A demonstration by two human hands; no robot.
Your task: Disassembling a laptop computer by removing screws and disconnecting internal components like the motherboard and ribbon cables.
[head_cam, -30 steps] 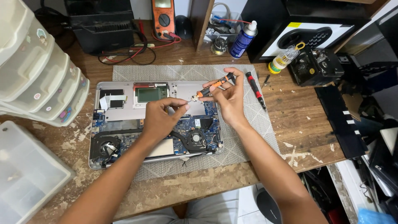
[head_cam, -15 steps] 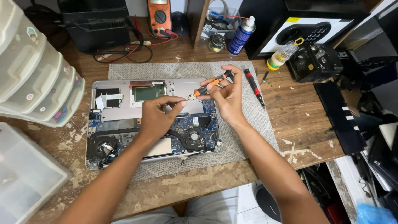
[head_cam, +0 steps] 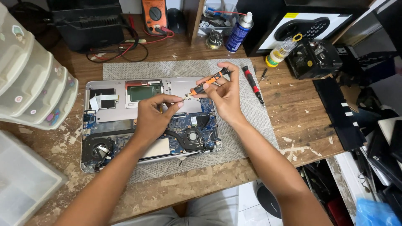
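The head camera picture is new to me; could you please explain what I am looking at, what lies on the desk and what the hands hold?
The camera sits on a person's head and looks down, so both forearms reach in from the bottom edge. No machine is here, only bare hands. On a grey mat on the wooden desk lies an opened laptop, its circuit board and fans showing. The right hand holds an orange screwdriver. The left hand pinches at its tip; whether it holds a screw is too small to tell. Beside them lies a red screwdriver. Behind stand a blue spray can, an orange meter and, left, plastic drawers.
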